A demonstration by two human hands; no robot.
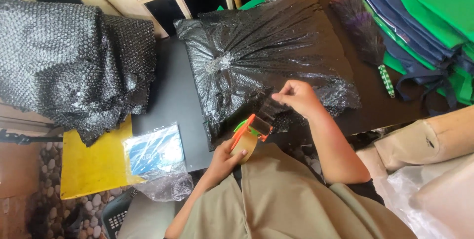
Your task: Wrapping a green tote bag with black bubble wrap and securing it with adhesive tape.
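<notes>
dark table (173, 100), black bubble-wrap parcel (266, 56) near front edge, left hand (224, 160) grip clamped on tape dispenser (249, 133), right hand (296, 97) pinching tape end (269, 108)

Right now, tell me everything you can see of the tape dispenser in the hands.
The tape dispenser is a hand-held kind with an orange plastic frame, a green part near the roll, and a roll of brownish tape. The left hand grips the roll from below. The right hand pinches the free end of a clear strip drawn up and to the right. It is held tilted just above the near edge of the black bubble-wrapped parcel.
</notes>
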